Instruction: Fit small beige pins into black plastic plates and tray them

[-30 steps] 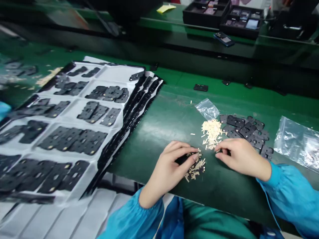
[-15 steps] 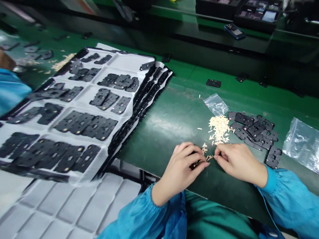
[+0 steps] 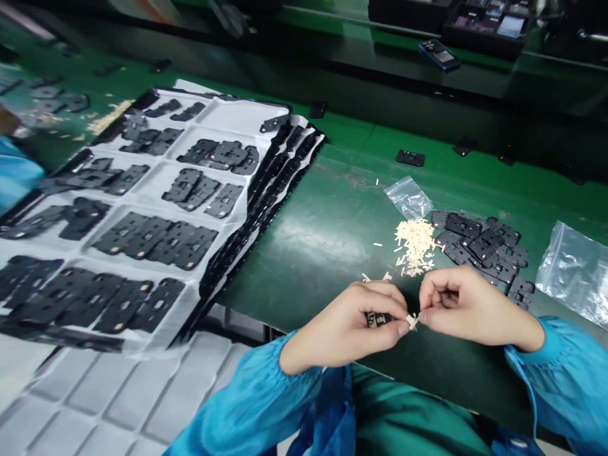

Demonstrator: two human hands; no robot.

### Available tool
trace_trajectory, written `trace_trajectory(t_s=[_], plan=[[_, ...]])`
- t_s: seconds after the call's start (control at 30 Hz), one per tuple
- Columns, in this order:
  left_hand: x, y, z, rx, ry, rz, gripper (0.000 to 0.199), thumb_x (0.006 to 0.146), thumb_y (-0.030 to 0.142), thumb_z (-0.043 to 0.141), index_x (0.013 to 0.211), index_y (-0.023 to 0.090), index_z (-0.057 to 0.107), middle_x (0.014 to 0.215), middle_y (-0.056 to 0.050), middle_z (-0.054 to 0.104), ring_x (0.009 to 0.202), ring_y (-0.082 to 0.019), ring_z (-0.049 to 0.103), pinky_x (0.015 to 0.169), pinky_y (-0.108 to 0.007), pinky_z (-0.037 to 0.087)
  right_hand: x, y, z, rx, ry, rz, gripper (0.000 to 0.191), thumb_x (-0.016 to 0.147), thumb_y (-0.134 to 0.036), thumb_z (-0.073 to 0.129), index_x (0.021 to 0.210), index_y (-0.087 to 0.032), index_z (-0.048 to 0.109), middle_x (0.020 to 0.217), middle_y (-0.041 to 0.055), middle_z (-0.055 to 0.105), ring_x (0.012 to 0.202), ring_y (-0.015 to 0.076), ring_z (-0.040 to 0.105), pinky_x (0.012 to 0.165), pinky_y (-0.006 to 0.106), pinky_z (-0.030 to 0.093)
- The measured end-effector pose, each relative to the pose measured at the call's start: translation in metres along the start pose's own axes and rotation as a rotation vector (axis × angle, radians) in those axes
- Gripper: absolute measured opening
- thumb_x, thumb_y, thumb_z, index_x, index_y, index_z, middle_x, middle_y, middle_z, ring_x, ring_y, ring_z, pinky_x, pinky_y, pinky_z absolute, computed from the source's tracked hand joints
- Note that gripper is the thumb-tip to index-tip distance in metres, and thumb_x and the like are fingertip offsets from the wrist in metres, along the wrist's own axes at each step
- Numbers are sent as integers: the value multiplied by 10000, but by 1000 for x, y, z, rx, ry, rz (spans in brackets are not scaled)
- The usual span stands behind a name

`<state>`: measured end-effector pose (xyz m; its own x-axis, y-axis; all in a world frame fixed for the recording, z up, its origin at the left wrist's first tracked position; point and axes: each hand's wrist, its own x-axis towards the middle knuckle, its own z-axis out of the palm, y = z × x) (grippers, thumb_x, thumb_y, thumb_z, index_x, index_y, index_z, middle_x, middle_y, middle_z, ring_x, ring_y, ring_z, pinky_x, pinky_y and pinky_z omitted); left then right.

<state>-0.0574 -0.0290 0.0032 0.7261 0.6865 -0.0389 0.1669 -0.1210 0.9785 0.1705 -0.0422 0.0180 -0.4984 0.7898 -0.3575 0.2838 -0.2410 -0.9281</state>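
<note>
My left hand (image 3: 354, 324) is closed around a small dark plastic part (image 3: 377, 318), mostly hidden by the fingers, with tan patches showing on it. At the thumb and index fingertips sits a small cream-coloured piece (image 3: 411, 321). My right hand (image 3: 468, 307) pinches close beside it, its fingertips at the end of that cream piece. Just beyond both hands lies a pile of small cream pieces (image 3: 415, 240), with a few stray ones nearer my left hand. Right of that pile is a heap of black plastic parts (image 3: 489, 247).
A stack of white-lined trays (image 3: 228, 117) holding black parts stands at left. Clear zip bags (image 3: 409, 197) lie behind the cream pile and at far right. A phone (image 3: 439, 54) rests on the shelf. Another person's blue sleeve (image 3: 16, 171) enters at left.
Both hands have come up off the tabletop and shifted right. The dark part has turned in my left hand, and the cream piece now shows at its fingertips. The view has shifted slightly.
</note>
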Motion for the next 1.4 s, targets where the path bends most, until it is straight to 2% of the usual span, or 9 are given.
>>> trace_trajectory(t_s=[0.17,0.43,0.5,0.63,0.73,0.83,1.0,1.2,1.4], plan=[[5,-3,-3,-50,-90,-72,138,863,177,677,925,180,801,796,-38,742,697,-154,651,675,-279,510,0,-1,-4,43,-80,52,72,712,-102,651,699,-171,634,563,-82,512,513,71,413,475,208,312],[7,2,-3,-90,-94,-119,142,806,124,685,791,168,820,681,-35,729,625,-149,613,614,-268,485,-1,-2,-7,-31,-121,56,74,728,-107,656,715,-180,652,554,-88,503,495,69,423,458,206,311],[8,2,-2,-74,-39,-163,150,814,142,678,787,175,821,683,-30,728,621,-145,613,598,-260,473,-1,-1,-5,-137,-1,-19,61,756,-127,675,751,-187,667,572,-83,520,513,76,455,483,213,337],[10,-3,3,-59,248,-309,169,846,242,679,812,163,823,729,-49,748,633,-153,631,567,-252,461,-2,5,3,-547,402,-324,65,859,-192,678,803,-193,712,677,-33,631,618,113,576,605,256,412],[13,-6,8,-73,336,-346,184,839,278,694,850,156,831,757,-61,769,642,-163,644,571,-258,476,-2,10,11,-836,504,-462,206,961,-256,618,824,-185,754,724,10,692,654,154,624,630,293,414],[16,-4,11,0,355,-299,169,851,251,686,842,173,835,750,-43,763,643,-157,649,580,-255,486,-2,13,16,-990,534,-482,296,999,-270,571,790,-177,760,687,19,687,634,172,624,619,313,390],[18,3,13,173,311,-141,187,888,165,653,850,214,829,735,-2,755,683,-147,667,633,-251,493,-2,11,16,-949,494,-410,305,975,-260,562,740,-180,738,651,9,668,622,169,627,612,308,373],[20,3,14,391,236,51,203,933,150,613,849,197,792,687,-2,712,655,-150,615,658,-280,482,2,7,10,-693,401,-255,222,864,-171,570,709,-197,726,673,-3,683,663,161,645,640,287,412],[18,4,10,302,281,24,180,894,138,632,840,196,794,683,-16,724,649,-158,625,614,-274,489,5,8,0,-557,412,-214,190,795,-135,592,658,-204,705,640,-19,650,636,141,608,624,271,420]])
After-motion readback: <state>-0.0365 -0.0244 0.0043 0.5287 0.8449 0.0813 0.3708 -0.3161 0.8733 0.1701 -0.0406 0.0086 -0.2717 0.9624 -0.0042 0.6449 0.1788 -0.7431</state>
